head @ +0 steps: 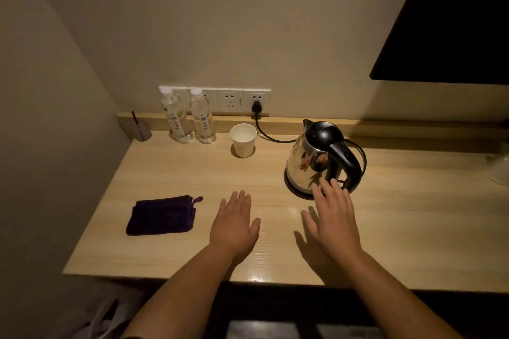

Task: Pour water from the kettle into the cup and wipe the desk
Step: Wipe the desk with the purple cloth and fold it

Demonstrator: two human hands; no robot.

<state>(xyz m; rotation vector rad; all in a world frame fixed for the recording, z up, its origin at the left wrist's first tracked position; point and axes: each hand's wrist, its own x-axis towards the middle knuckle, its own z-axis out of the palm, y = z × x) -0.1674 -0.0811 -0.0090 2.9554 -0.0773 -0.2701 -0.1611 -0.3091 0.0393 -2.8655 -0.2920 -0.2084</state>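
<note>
A steel kettle (311,157) with a black lid and handle stands on its base at the right of the wooden desk (170,173). A white paper cup (243,140) stands upright near the back wall, left of the kettle. A folded dark purple cloth (161,216) lies at the front left. My left hand (234,224) rests flat and open on the desk, between the cloth and the kettle. My right hand (333,217) is open with fingers spread, its fingertips just in front of the kettle's base below the handle. Neither hand holds anything.
Two water bottles (190,118) stand at the back left under a wall socket strip (234,100). The kettle's black cord (264,132) runs from a plug behind the cup. A small grey holder (141,131) sits in the back corner. A dark screen (451,22) hangs upper right.
</note>
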